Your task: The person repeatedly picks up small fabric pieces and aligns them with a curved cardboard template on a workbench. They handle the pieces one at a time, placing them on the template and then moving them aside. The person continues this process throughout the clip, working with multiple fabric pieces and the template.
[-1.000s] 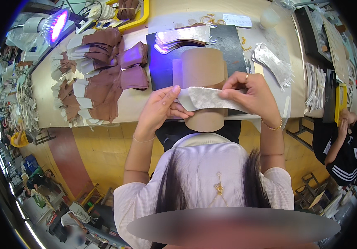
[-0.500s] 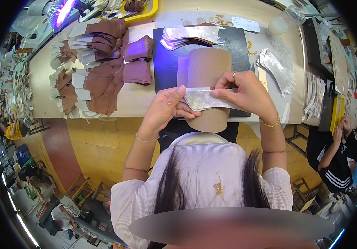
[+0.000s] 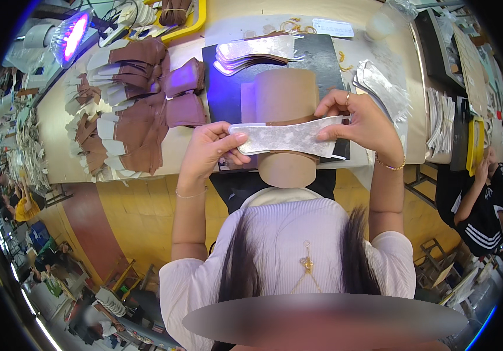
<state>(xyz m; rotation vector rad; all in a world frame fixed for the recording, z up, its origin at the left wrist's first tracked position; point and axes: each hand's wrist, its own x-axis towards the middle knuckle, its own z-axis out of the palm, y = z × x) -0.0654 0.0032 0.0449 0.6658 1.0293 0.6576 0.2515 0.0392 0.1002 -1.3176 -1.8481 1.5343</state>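
Observation:
A curved, silvery-grey shoe-upper-like piece (image 3: 286,137) with a brown edge lies stretched sideways across a tan cylinder (image 3: 286,96). My left hand (image 3: 211,146) pinches its left end, thumb on top and fingers beneath. At the other end my right hand (image 3: 365,124) grips it between thumb and fingers, by thin strips sticking out there. Under the cylinder is a black mat (image 3: 228,76). Just beyond it rests a stack of similar silvery pieces (image 3: 257,50). More silvery pieces (image 3: 374,88) lie right of the mat.
Brown and pale-grey cut pieces (image 3: 137,111) are heaped on the left of the table (image 3: 187,149). A lit purple lamp (image 3: 74,38) and a yellow tray (image 3: 196,26) stand at the far left. A plastic cup (image 3: 383,23) is far right. A co-worker (image 3: 476,199) sits at right.
The silvery piece has been drawn out flat across the cylinder. My left hand has moved left, and my right hand has shifted to the piece's right end.

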